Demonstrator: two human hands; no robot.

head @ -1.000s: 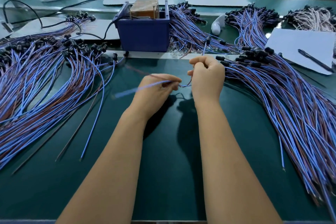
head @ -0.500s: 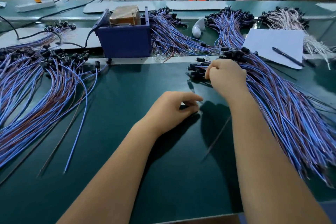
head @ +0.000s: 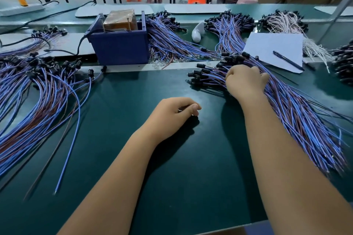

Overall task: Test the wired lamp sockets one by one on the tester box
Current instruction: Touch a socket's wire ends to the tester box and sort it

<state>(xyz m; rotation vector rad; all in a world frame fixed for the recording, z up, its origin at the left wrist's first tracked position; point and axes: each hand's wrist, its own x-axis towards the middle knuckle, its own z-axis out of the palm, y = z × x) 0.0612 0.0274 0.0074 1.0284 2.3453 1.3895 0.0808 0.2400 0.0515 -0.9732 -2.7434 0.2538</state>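
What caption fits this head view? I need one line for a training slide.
Right hand picks at the pile of wired lamp sockets; left hand rests on the green mat before the blue tester box.

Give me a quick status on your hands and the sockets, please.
Right hand curled into the socket bundle on the right. Left hand loosely curled on the mat, nothing visible in it. Tester box unobstructed.

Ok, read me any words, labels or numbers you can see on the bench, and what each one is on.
No text can be read anywhere.
White sheet under the pen: shows no writing.
Blue tester box: no label shows on its facing side.
Brown block in the box: no print can be made out.
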